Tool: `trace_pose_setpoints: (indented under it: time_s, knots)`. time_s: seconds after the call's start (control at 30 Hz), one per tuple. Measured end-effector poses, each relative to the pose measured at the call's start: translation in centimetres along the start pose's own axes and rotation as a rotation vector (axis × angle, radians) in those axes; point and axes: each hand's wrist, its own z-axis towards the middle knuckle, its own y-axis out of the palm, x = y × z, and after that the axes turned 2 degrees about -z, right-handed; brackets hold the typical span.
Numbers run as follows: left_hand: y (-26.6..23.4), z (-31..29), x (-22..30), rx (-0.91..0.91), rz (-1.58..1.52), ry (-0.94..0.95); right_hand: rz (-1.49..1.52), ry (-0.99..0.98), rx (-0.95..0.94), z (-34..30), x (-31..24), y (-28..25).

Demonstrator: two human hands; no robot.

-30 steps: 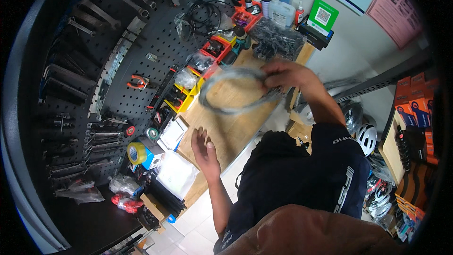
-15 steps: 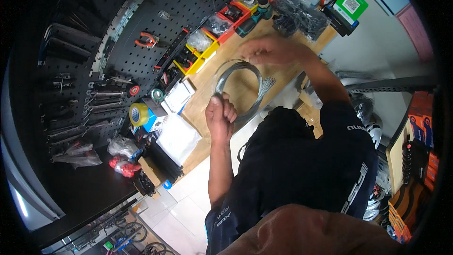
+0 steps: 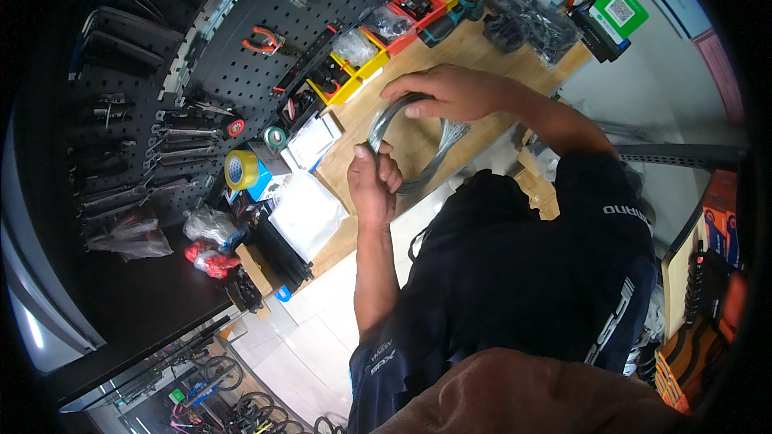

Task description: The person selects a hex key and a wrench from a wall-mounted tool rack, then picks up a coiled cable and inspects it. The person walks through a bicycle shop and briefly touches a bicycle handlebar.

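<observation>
A coil of thin silvery steel cables [image 3: 381, 122] is held in a loop above the wooden workbench [image 3: 354, 157]. My left hand [image 3: 375, 186] is closed round its left side, thumb on top. My right hand [image 3: 450, 95] lies over the top of the loop, its thumb inside and its fingers bent across the outside. A bunch of cable ends shows just below the right hand, at the loop's right side. The stretch of coil under my palms is hidden.
Yellow bins [image 3: 347, 72] and red bins [image 3: 418, 6] line the bench's back edge beside a cordless drill [image 3: 450, 20]. Black plastic-wrapped goods [image 3: 535, 20] lie at the far right. Tools hang on the dark pegboard [image 3: 217, 56]. A white bag [image 3: 305, 217] and yellow tape roll [image 3: 241, 169] sit left.
My right hand has come down from above the coil and closed onto its top. My left hand keeps its hold. The view has shifted slightly.
</observation>
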Motion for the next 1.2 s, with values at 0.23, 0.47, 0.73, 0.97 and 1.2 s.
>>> trace_pose_setpoints:
  time_s: [0.23, 0.47, 0.73, 0.97, 1.2]
  knots:
    - [-1.3, 0.7, 0.0, -0.024, -0.149, -0.043, 0.433, 0.350, -0.180, -1.5, 2.1, 1.1]
    - [-2.8, 2.1, -0.6, -0.171, -0.595, -0.168, 0.956, 0.569, -0.271, -3.0, 3.9, 0.0]
    - [-3.1, 1.1, -0.7, -0.223, -0.741, -0.040, 0.945, 0.607, 0.040, -4.5, 5.4, -0.1]
    - [-3.7, 0.5, 0.1, -0.173, -0.698, 0.088, 0.477, 0.451, 0.158, -5.8, 1.8, 1.3]
    - [-2.2, -0.3, -0.1, -0.097, -0.585, 0.180, 0.498, 0.443, 0.316, -4.7, 1.1, 3.6]
